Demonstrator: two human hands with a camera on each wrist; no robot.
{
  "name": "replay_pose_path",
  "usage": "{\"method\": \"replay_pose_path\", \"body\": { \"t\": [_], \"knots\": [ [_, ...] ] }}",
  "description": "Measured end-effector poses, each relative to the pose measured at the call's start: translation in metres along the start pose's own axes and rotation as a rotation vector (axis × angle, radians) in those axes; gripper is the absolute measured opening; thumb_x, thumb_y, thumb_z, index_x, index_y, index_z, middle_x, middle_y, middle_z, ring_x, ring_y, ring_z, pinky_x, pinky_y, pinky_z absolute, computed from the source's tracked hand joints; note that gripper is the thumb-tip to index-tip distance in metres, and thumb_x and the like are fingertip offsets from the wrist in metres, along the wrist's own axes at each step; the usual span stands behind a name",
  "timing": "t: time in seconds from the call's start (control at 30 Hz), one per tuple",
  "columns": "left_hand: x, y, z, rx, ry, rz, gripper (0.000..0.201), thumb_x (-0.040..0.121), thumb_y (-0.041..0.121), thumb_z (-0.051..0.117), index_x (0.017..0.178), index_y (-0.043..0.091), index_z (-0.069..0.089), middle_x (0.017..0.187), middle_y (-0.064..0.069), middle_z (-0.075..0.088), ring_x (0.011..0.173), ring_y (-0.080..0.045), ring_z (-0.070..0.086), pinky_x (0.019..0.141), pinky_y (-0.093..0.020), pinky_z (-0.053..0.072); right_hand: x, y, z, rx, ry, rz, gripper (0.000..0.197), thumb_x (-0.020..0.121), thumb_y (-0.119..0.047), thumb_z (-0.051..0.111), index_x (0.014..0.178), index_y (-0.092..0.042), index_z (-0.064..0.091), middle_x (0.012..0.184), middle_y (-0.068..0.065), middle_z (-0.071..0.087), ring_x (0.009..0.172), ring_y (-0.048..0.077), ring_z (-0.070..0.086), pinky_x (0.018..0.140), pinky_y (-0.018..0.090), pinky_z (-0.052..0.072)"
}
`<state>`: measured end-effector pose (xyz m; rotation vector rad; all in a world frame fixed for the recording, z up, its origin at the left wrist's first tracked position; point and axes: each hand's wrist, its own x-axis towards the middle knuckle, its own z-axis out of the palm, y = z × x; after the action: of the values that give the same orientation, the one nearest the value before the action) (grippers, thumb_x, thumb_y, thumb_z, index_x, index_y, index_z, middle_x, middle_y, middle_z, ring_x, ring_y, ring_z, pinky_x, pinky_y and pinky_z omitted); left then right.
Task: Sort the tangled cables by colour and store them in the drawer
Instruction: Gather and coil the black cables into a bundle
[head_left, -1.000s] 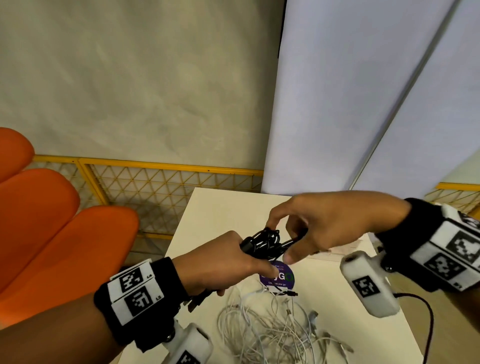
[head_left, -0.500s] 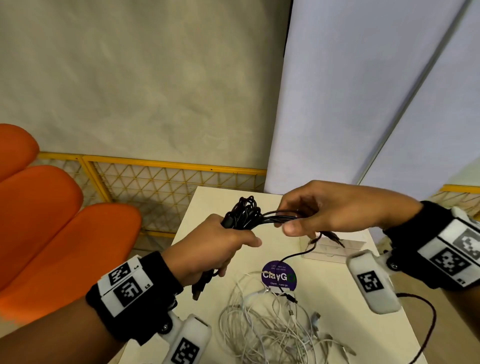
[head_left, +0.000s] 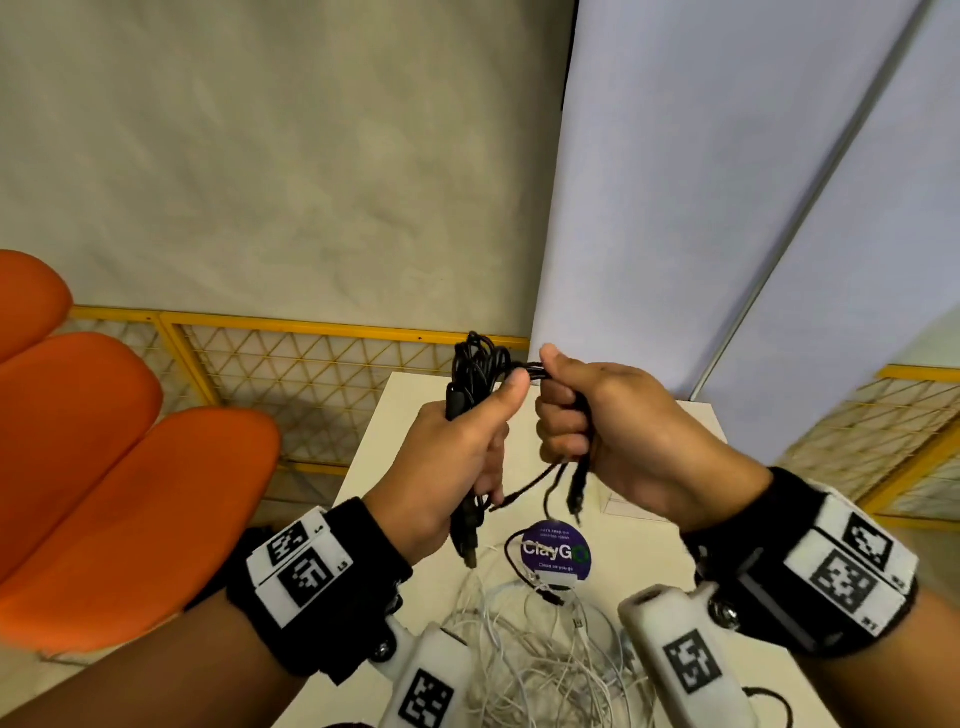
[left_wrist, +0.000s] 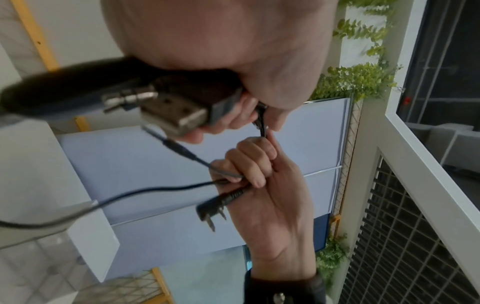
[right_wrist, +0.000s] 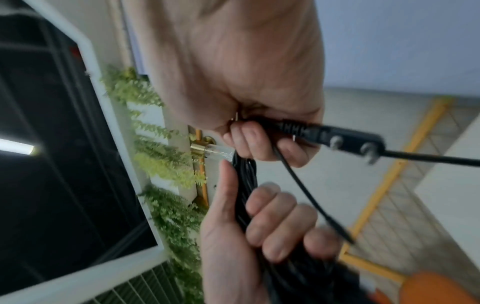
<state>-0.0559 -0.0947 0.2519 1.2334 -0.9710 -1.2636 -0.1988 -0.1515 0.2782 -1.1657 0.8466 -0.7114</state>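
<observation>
Both hands hold the black cables (head_left: 475, 364) up in the air above the worktop (head_left: 670, 525), at the middle of the scene. The left hand (head_left: 452, 462) has its fingers curled round the bundled loops, thumb pressed along the top, with a USB plug (left_wrist: 174, 115) sticking out below the fist. The right hand (head_left: 608, 431), just beside it, has its fingers wrapped round the loose strands, and a two-pin plug (right_wrist: 345, 137) and thinner leads dangle under it.

Judging by this, the sorting is well begun but not finished: the black cables look gathered into one bunch apart from the white cables (head_left: 540, 654), which lie in a loose tangled heap on the near part of the worktop. One thin black lead (head_left: 511, 551) trails down onto that heap. No drawer is in view, so storing seems still to come.

A round purple sticker (head_left: 556, 551) on the worktop reads "ClayGo"; the small lines around it are too fine to read surely.
</observation>
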Motion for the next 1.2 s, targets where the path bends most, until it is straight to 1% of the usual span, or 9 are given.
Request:
{"method": "replay_pose_path", "body": {
  "t": [0.17,0.37,0.5,0.63,0.7,0.83,0.97,1.1,1.2],
  "knots": [
    [0.001,0.000,0.010,-0.017,0.021,0.077,0.043,0.078,0.057,0.064,0.049,0.025,0.062,0.049,0.002,0.033,0.042,-0.013,0.031,0.048,-0.030,0.042,0.002,0.008,0.009,0.337,0.034,0.012,0.043,0.104,-0.037,0.044,0.066,-0.017,0.037,0.061,0.002,0.033,0.054,0.016,0.034,0.059,0.030,0.029],
    [0.003,-0.001,0.017,0.057,0.047,0.230,0.034,0.069,0.053,0.070,0.078,0.021,0.073,0.053,0.014,0.057,0.043,-0.002,0.046,0.047,-0.018,0.041,0.000,0.011,0.023,0.565,0.119,-0.088,0.044,0.106,-0.033,0.041,0.065,-0.016,0.039,0.056,0.001,0.037,0.053,0.016,0.039,0.067,0.036,0.038],
    [0.012,-0.006,0.016,0.145,0.042,0.312,0.045,0.063,0.048,0.076,0.095,0.018,0.068,0.081,0.008,0.073,0.077,-0.001,0.069,0.069,-0.012,0.051,0.003,0.011,0.027,0.723,0.129,-0.085,0.042,0.105,-0.032,0.040,0.067,-0.015,0.036,0.064,0.002,0.031,0.061,0.015,0.033,0.071,0.027,0.047],
    [0.014,-0.006,0.010,0.265,-0.019,0.239,0.025,0.066,0.039,0.083,0.079,0.025,0.066,0.069,0.014,0.065,0.067,0.005,0.061,0.066,-0.010,0.047,0.006,0.017,0.027,0.712,0.192,-0.059,0.045,0.106,-0.034,0.039,0.065,-0.016,0.036,0.062,0.002,0.036,0.059,0.014,0.033,0.063,0.024,0.036],
    [0.014,-0.005,0.007,0.234,-0.064,0.182,0.027,0.063,0.040,0.084,0.078,0.023,0.069,0.068,0.012,0.066,0.069,0.000,0.064,0.068,-0.016,0.051,0.005,0.018,0.029,0.754,0.193,-0.058,0.044,0.106,-0.033,0.039,0.066,-0.015,0.038,0.063,0.002,0.036,0.060,0.014,0.034,0.064,0.025,0.039],
    [0.014,0.000,0.005,0.217,-0.029,0.058,0.032,0.075,0.030,0.086,0.070,0.015,0.059,0.048,0.008,0.048,0.042,-0.008,0.044,0.045,-0.020,0.035,0.003,0.019,0.034,0.651,0.159,-0.087,0.043,0.106,-0.035,0.040,0.067,-0.015,0.040,0.064,0.001,0.043,0.054,0.018,0.053,0.058,0.041,0.042],
    [0.010,0.004,0.004,0.213,-0.024,0.011,0.035,0.076,0.030,0.085,0.062,0.018,0.055,0.051,-0.003,0.038,0.043,-0.016,0.036,0.045,-0.025,0.031,0.005,0.021,0.038,0.467,0.143,-0.114,0.046,0.104,-0.044,0.038,0.069,-0.014,0.042,0.081,0.017,0.058,0.073,0.038,0.052,0.051,0.039,0.036],
    [0.008,0.006,0.011,0.183,0.046,0.024,0.033,0.075,0.023,0.079,0.053,0.021,0.054,0.049,-0.007,0.041,0.046,-0.021,0.039,0.050,-0.029,0.032,0.004,0.019,0.041,0.447,0.165,-0.113,0.044,0.103,-0.045,0.037,0.076,-0.014,0.051,0.069,0.017,0.065,0.063,0.035,0.046,0.045,0.031,0.034],
    [0.009,0.009,0.014,0.156,0.086,0.062,0.025,0.076,0.021,0.078,0.060,0.016,0.060,0.047,-0.007,0.041,0.046,-0.021,0.039,0.047,-0.026,0.031,0.003,0.019,0.043,0.471,0.148,-0.114,0.044,0.103,-0.043,0.038,0.078,-0.013,0.057,0.074,0.016,0.068,0.062,0.031,0.046,0.047,0.031,0.032]
  ]
}}
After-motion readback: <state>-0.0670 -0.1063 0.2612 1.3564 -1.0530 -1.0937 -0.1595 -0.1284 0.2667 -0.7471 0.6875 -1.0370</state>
